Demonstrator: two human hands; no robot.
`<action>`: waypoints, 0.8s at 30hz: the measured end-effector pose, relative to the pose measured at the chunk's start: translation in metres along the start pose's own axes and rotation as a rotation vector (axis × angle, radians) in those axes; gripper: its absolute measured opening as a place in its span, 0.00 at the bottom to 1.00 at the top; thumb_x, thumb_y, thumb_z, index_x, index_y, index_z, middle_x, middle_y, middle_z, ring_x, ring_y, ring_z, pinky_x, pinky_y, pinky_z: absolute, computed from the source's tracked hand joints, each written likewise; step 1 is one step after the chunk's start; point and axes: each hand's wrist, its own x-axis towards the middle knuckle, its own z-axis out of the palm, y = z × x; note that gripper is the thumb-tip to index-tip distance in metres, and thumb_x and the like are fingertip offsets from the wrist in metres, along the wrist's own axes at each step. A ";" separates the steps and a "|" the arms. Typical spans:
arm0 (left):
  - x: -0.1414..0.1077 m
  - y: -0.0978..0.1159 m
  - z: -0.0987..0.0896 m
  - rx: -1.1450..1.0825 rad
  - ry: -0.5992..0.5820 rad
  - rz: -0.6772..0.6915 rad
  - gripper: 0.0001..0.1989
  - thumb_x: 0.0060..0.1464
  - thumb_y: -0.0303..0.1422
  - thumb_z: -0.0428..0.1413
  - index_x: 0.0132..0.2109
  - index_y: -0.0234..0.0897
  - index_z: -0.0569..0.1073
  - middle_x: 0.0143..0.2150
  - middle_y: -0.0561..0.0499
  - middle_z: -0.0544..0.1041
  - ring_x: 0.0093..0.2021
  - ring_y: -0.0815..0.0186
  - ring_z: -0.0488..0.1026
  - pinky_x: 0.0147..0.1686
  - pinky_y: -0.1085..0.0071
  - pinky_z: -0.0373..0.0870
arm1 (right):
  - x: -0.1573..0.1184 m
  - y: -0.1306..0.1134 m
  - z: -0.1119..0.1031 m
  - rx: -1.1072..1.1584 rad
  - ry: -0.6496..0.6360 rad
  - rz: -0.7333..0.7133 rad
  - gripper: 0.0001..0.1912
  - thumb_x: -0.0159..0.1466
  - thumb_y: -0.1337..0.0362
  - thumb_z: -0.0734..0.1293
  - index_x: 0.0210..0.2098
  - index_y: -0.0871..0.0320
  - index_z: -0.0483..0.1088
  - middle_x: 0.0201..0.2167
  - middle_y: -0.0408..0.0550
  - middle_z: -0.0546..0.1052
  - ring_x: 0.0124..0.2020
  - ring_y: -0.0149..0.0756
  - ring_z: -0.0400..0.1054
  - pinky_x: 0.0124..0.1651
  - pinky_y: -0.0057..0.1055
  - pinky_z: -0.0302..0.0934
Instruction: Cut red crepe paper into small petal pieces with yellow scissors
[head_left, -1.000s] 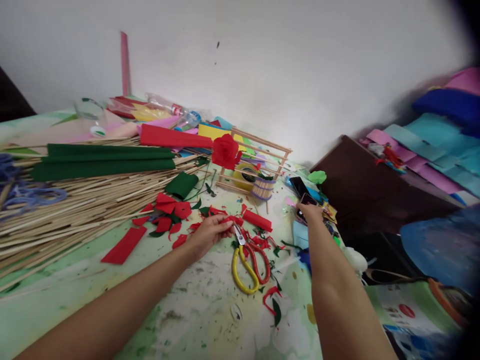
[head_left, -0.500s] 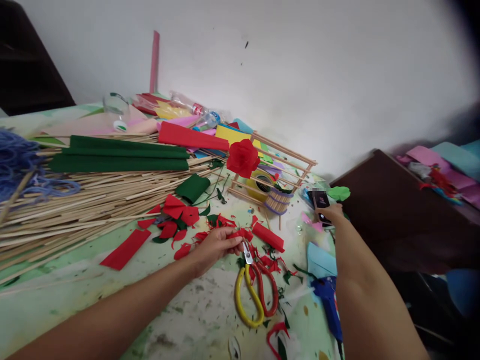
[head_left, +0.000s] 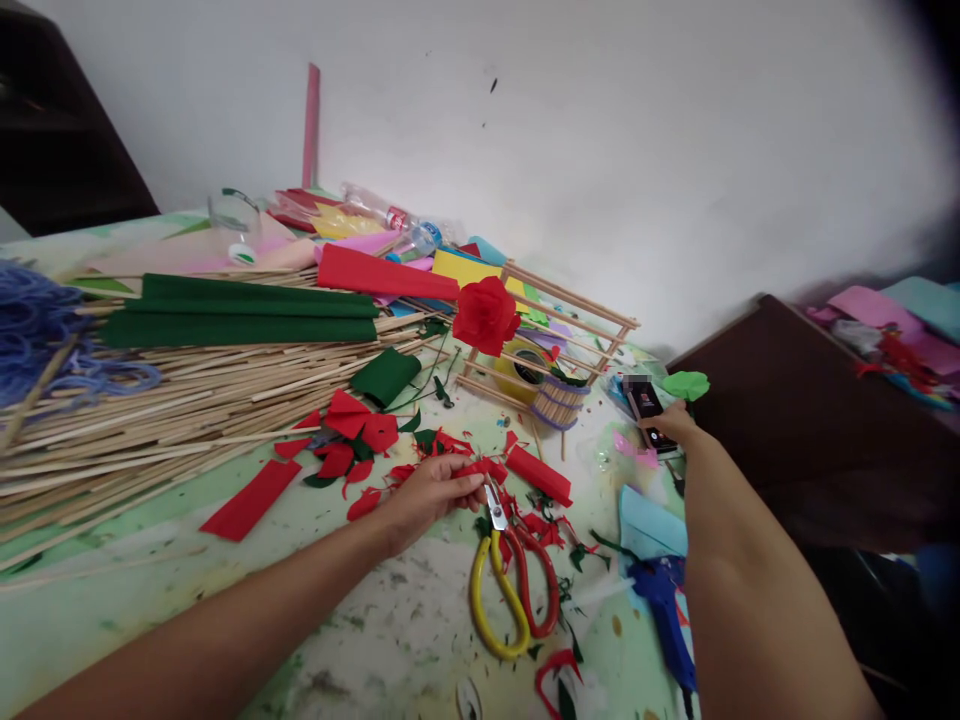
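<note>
My left hand (head_left: 439, 492) pinches a small piece of red crepe paper (head_left: 487, 468) between thumb and fingers. Scissors (head_left: 496, 512) with one yellow and one red handle lie just beside it, tips close to the fingertips. At the right, a finger of my right hand (head_left: 677, 424) stretches over the lower part of a smartphone (head_left: 645, 405) with a lit screen. My other right fingers are mostly hidden. Cut red petals (head_left: 352, 415) and red scraps surround my left hand. A red paper rose (head_left: 486, 316) stands out in front of a small stick frame (head_left: 570, 310).
Thin bamboo sticks (head_left: 225, 385) and folded green paper (head_left: 240, 318) cover the left side. A blue glue gun (head_left: 666, 610) lies beside my right forearm, near light-blue paper (head_left: 649, 525). Yellow tape (head_left: 517, 365) sits within the frame. A dark brown cabinet (head_left: 795, 430) stands at right.
The view has shifted slightly, moving the right-side things a little rightward. My right hand stays at the phone, whose screen picture looks different. My left hand keeps its pinch.
</note>
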 end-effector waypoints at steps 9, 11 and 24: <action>-0.004 0.004 0.002 -0.097 0.029 -0.038 0.09 0.56 0.30 0.53 0.36 0.29 0.76 0.33 0.40 0.80 0.33 0.65 0.76 0.37 0.71 0.70 | -0.134 -0.046 -0.033 0.054 -0.011 -0.428 0.25 0.59 0.59 0.67 0.53 0.64 0.62 0.51 0.63 0.70 0.52 0.48 0.64 0.53 0.39 0.57; -0.006 0.004 0.005 -0.110 0.041 -0.048 0.06 0.55 0.27 0.53 0.34 0.29 0.74 0.33 0.40 0.80 0.33 0.64 0.77 0.37 0.69 0.71 | -0.200 -0.050 -0.026 0.121 -0.104 -0.589 0.23 0.58 0.57 0.67 0.51 0.58 0.65 0.47 0.54 0.73 0.47 0.42 0.68 0.51 0.36 0.60; -0.033 -0.025 0.019 0.128 0.084 0.046 0.09 0.43 0.32 0.64 0.33 0.34 0.75 0.29 0.51 0.78 0.31 0.68 0.73 0.37 0.71 0.69 | -0.326 -0.052 0.026 0.813 -0.297 -0.476 0.10 0.57 0.57 0.67 0.30 0.57 0.71 0.25 0.44 0.74 0.26 0.34 0.65 0.31 0.29 0.59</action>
